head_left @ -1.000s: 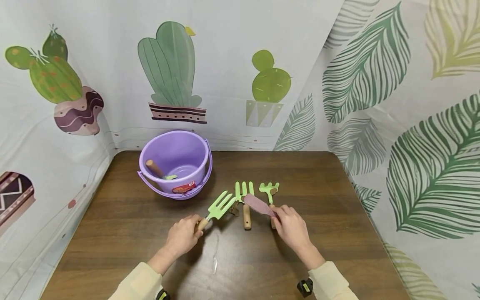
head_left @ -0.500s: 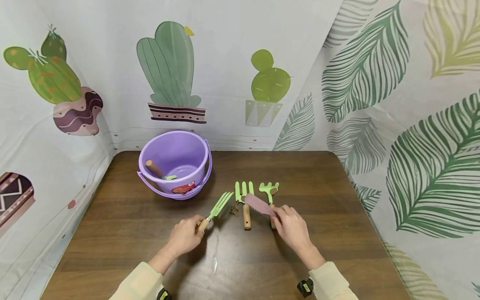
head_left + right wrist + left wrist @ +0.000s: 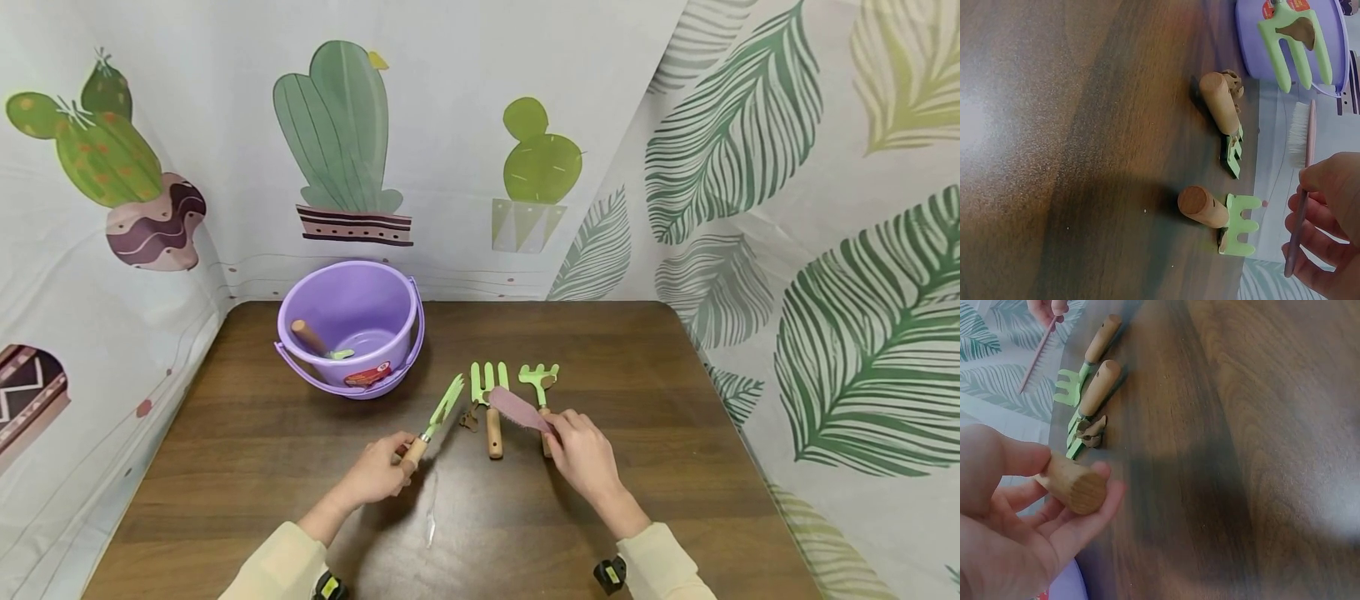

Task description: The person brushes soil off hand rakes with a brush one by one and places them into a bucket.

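My left hand (image 3: 377, 472) grips the wooden handle of a green hand fork (image 3: 444, 406), its tines pointing up and away, turned nearly edge-on in the head view. A brown patch (image 3: 1299, 31) clings to the fork's face in the right wrist view. Between thumb and fingers my right hand (image 3: 587, 457) holds a pink brush (image 3: 517, 409) with white bristles (image 3: 1298, 130). The brush overlaps a second green fork (image 3: 493, 435) lying on the table. Beside that fork lies a small green rake (image 3: 542, 382), its handle partly hidden by my right hand.
A purple bucket (image 3: 348, 296) stands at the back left with a wooden-handled tool (image 3: 308, 337) inside. Brown clumps (image 3: 469, 419) lie left of the second fork. A clear strip (image 3: 431, 525) is on the brown table (image 3: 645, 358). Printed cloth hangs behind.
My left hand has shifted slightly right and rolled the hand fork, turning its face from flat toward the camera to nearly edge-on, tines slightly higher. The right hand and brush stay put.
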Motion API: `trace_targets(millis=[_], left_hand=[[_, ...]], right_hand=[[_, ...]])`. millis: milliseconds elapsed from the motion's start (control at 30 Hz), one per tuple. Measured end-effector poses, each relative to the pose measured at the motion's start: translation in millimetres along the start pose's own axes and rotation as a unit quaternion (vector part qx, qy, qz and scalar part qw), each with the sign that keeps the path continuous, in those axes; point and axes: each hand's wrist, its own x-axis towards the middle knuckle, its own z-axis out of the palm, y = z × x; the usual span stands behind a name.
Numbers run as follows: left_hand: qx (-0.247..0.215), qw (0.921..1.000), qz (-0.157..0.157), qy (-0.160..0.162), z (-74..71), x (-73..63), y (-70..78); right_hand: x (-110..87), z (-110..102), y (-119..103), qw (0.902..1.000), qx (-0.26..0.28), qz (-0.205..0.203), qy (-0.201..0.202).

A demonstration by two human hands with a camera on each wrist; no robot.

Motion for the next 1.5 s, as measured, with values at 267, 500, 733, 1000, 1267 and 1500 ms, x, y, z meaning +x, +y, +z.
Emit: trace_targets(millis=[267,500,733,1000,1267,1500], left_hand=[[-0.075,0.9968,-0.016,-0.023,0.4,0.0,-0.2],[-0.17,0.9842,-0.031,-0.037,0.1,1.8,-3.7],[-0.219,0.9725,-0.046,-0.064,-2.1,2.9,-5.7],[-0.226,0.9699,-0.049,-0.076,-0.1,4.0,-6.7],[-0.145,0.9866,-0.006,-0.075,0.6,3.7,-6.6],[-0.14,0.9864,-0.002,-0.086,0.3,3.3,-4.8]], right_hand=[[0.8,0.1,-0.5,1.0,0.006,0.001,0.001],[0.1,0.5,-0.6,1.0,0.003,0.005,-0.006],[0.1,0.6,-1.4,0.9999,0.005,0.006,-0.01],[0.3,1.0,-2.4,0.9998,0.01,0.008,-0.012],[-0.1,0.9,-2.0,0.9999,0.011,0.007,-0.01],[-0.6,0.7,-1.4,0.9999,0.011,0.007,-0.007]])
